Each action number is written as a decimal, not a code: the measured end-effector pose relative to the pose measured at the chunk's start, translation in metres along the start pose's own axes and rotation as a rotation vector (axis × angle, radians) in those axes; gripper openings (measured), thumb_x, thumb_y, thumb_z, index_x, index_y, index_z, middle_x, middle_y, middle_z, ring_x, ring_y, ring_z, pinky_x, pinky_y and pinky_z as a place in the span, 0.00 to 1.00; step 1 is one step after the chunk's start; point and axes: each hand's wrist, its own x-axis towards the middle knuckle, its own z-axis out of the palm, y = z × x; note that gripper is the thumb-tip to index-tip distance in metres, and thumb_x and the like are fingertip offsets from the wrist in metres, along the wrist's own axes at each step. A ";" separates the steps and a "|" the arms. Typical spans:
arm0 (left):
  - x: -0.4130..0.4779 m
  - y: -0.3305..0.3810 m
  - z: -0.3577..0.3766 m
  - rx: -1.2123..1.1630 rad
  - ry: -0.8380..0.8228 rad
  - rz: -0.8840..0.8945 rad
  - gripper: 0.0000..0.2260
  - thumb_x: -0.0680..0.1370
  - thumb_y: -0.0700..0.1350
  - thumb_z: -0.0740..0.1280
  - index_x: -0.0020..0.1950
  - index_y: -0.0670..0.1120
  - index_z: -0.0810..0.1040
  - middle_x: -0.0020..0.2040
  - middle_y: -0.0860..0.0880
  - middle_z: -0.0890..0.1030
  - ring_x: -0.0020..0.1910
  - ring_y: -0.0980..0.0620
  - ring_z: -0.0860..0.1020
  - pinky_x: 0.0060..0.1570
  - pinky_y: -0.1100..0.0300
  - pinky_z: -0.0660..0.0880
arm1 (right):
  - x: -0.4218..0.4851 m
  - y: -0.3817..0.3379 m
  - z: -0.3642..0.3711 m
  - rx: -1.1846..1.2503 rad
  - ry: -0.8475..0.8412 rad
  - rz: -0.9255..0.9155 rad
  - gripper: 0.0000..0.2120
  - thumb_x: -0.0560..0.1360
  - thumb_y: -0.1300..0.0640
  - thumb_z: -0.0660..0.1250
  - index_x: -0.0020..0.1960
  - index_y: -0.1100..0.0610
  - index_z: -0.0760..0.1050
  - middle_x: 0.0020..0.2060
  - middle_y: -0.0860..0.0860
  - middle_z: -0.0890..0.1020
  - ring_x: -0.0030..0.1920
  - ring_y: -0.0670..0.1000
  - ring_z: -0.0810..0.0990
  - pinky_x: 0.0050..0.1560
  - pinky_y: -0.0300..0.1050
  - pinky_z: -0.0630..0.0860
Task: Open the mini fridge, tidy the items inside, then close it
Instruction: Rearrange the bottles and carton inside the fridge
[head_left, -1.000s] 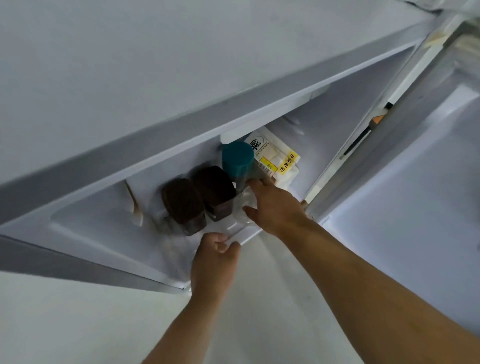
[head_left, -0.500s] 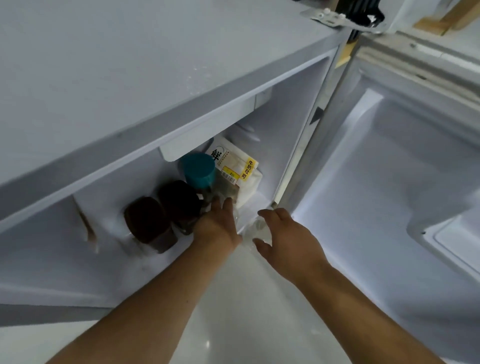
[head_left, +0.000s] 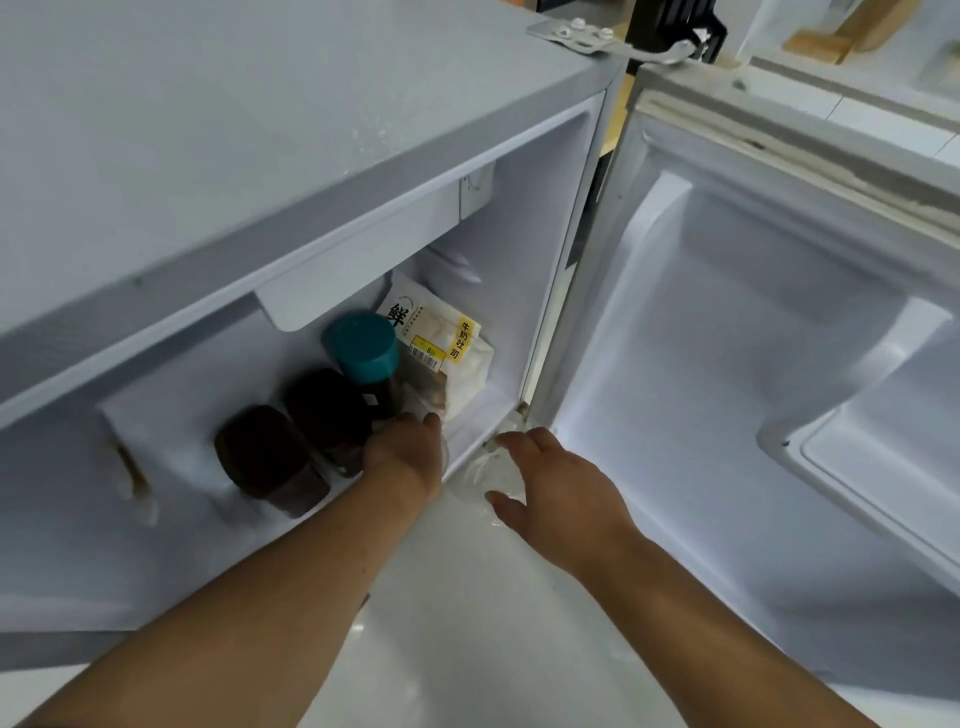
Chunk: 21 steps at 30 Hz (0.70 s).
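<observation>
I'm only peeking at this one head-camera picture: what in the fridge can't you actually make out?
- Left hand: fingertips hidden behind the teal-capped dark bottle; grip unclear.
- Clear crinkly plastic item: partly covered by the right hand; identity unclear.
- White bread bag: small print unreadable.

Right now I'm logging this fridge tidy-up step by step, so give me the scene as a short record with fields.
fridge door: open, swung to the right
items inside: two dark-lidded jars, teal-capped bottle, bread bag
left hand: inside the fridge, at the base of the bottle; grip not visible
right hand: at the front edge, fingers around a clear plastic container
door shelves: nothing visible in them
</observation>
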 end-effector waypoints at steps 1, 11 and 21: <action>-0.005 0.002 0.000 0.028 0.008 0.004 0.27 0.74 0.55 0.72 0.67 0.47 0.67 0.64 0.42 0.77 0.63 0.42 0.77 0.57 0.50 0.76 | -0.003 0.000 -0.001 -0.002 -0.002 0.003 0.29 0.77 0.40 0.68 0.75 0.47 0.65 0.64 0.48 0.76 0.47 0.53 0.83 0.42 0.46 0.79; -0.117 0.018 -0.003 -0.044 0.057 0.059 0.36 0.67 0.60 0.73 0.70 0.51 0.64 0.61 0.46 0.73 0.57 0.40 0.76 0.51 0.48 0.77 | -0.062 0.001 -0.029 -0.042 -0.061 0.016 0.31 0.77 0.40 0.67 0.76 0.47 0.61 0.62 0.50 0.75 0.52 0.55 0.81 0.42 0.50 0.78; -0.235 0.005 0.032 -0.268 0.030 0.058 0.41 0.62 0.62 0.77 0.71 0.55 0.64 0.63 0.48 0.71 0.57 0.44 0.78 0.52 0.48 0.80 | -0.149 -0.043 -0.021 -0.041 -0.136 -0.082 0.31 0.77 0.42 0.68 0.76 0.47 0.61 0.65 0.49 0.74 0.54 0.55 0.80 0.42 0.50 0.78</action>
